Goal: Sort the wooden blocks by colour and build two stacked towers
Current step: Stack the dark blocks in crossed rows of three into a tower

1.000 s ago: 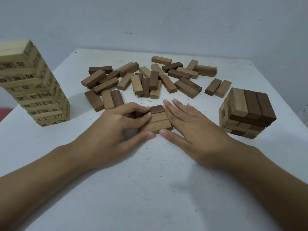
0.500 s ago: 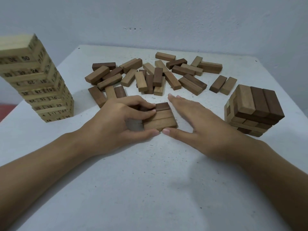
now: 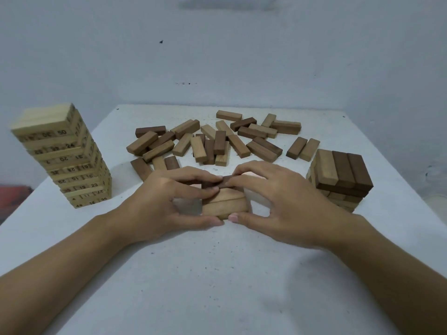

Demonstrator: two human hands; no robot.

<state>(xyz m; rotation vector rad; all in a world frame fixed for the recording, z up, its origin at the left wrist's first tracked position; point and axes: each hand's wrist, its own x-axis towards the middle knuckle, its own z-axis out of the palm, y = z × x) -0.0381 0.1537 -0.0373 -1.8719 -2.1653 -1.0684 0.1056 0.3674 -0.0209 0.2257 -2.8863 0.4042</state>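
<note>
Three brown blocks (image 3: 223,201) lie side by side at the table's middle: two lighter ones and a dark one at the far side. My left hand (image 3: 169,204) and my right hand (image 3: 280,201) grip this row from both sides, thumbs on the near edge, fingertips over the dark block. A pale numbered tower (image 3: 63,158) stands at the left. A short tower of brown blocks (image 3: 338,180) stands at the right. Several loose brown blocks (image 3: 212,139) lie scattered beyond my hands.
The white table (image 3: 217,274) reaches to a pale wall behind. Two loose blocks (image 3: 302,148) lie side by side just behind the brown tower. Something red (image 3: 14,197) shows past the table's left edge.
My right hand has curled from flat beside the row to gripping it. The camera has tilted up, so more of the wall shows.
</note>
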